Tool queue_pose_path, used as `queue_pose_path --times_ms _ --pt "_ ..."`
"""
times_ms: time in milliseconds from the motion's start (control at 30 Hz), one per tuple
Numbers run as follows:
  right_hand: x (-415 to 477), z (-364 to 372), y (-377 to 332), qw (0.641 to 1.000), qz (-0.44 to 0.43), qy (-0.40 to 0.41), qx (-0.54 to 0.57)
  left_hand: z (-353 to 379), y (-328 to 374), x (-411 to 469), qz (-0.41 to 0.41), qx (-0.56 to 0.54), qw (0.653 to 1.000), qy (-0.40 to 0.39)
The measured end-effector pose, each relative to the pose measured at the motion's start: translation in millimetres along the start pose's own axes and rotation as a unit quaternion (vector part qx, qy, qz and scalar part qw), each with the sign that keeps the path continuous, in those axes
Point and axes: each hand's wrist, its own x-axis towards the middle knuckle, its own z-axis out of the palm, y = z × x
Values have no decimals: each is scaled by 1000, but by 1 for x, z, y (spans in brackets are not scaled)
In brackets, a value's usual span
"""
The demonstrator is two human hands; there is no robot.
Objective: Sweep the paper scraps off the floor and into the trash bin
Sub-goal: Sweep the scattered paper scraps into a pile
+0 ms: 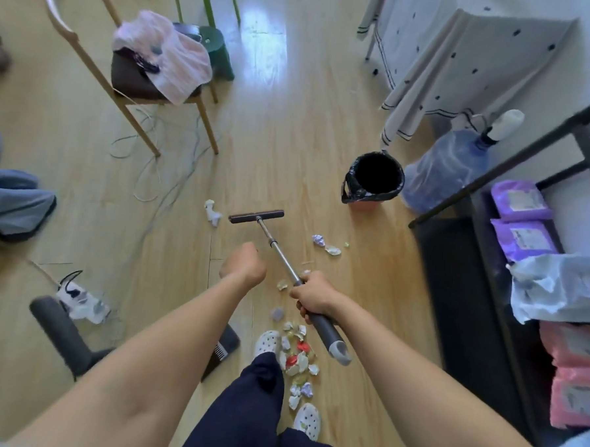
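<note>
My right hand [312, 296] grips the grey handle of a long sweeper [278, 253]; its flat head [256, 216] lies on the wooden floor ahead of me. My left hand [244, 262] is curled into a fist beside the pole and holds nothing. A pile of paper scraps [297, 355] sits between my feet. More scraps lie apart: a white one [212, 213] left of the head, two [325, 244] to the right, one [282, 285] under the pole. The trash bin [374, 178], lined with a black bag, stands open at the right.
A wooden chair [150, 79] draped with pink cloth stands at far left, loose cables [159, 168] under it. A dark dustpan [223, 351] lies by my left foot. A water jug [443, 169], a draped table [466, 61], a black rack [495, 165], another person's legs [11, 205].
</note>
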Motion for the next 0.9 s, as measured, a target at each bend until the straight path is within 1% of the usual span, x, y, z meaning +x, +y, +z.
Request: queue_pose_path --times_ms 233,333,467,700,900 --pt "69 23 -93 998 -14 -30 -55 -57 -16 74 -42 -14 999 12" --pt "89 36 -125 996 -21 -40 -74 -69 -37 93 -48 -16 999 11" --pt "117 47 -154 995 -32 -54 -78 -75 -63 109 -65 12 998 2" --pt "163 55 -162 992 -5 -60 -114 -67 -72 129 -86 16 996 -11" --pt "157 40 -134 988 23 -47 -144 -51 -60 127 -82 10 996 -34"
